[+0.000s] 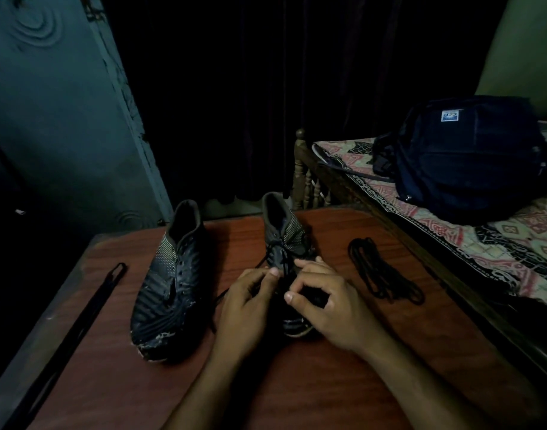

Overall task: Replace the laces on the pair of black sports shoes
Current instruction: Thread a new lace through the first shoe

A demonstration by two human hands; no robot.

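Observation:
Two black sports shoes stand on a reddish wooden table (328, 367), toes toward me. The left shoe (169, 283) has bare eyelets and no lace. The right shoe (284, 234) carries a black lace (283, 259), partly threaded, with loose ends trailing left. My left hand (250, 302) pinches the lace at the shoe's middle. My right hand (324, 302) curls over the forefoot, fingers pinching at the lace there. Both hands hide the shoe's front. A coiled black lace (383, 274) lies right of the shoe, and a long black lace (89, 308) stretches along the table's left edge.
A bed (498, 240) with a patterned cover runs along the table's right side, its wooden post (300, 169) at the far corner. A dark blue backpack (464, 153) lies on the bed. A teal door (64, 119) stands at the left. The background is dark.

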